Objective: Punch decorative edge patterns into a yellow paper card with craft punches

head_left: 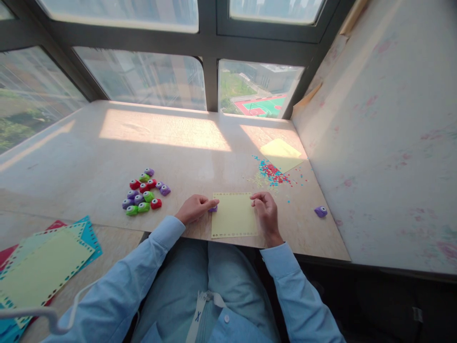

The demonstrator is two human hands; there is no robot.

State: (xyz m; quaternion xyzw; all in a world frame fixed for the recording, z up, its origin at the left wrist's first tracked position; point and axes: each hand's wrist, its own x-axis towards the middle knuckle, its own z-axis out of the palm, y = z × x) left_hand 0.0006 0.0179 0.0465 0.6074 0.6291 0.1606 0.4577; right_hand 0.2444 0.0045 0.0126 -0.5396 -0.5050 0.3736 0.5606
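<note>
A pale yellow sheet of paper (233, 216) lies in front of me, with rows of small punched holes along its top and bottom edges. My left hand (195, 208) is closed at the sheet's left edge, thumb pressing on a small purple craft punch (213, 208), which the fingers partly hide. At the upper right corner, my right hand (266, 212) is closed, thumb and fingers pinching the paper's edge. Left of my left hand sits a cluster of red, green and purple craft punches (143, 187). Another purple punch (320, 211) lies alone at the right.
Red, blue and yellow paper bits (273, 174) are scattered beyond my right hand, beside a plain yellow sheet (282, 153). Punched coloured sheets (46, 262) overlap at the lower left, near a white cable (53, 320). A wall (385, 143) bounds the table's right side; windows stand behind.
</note>
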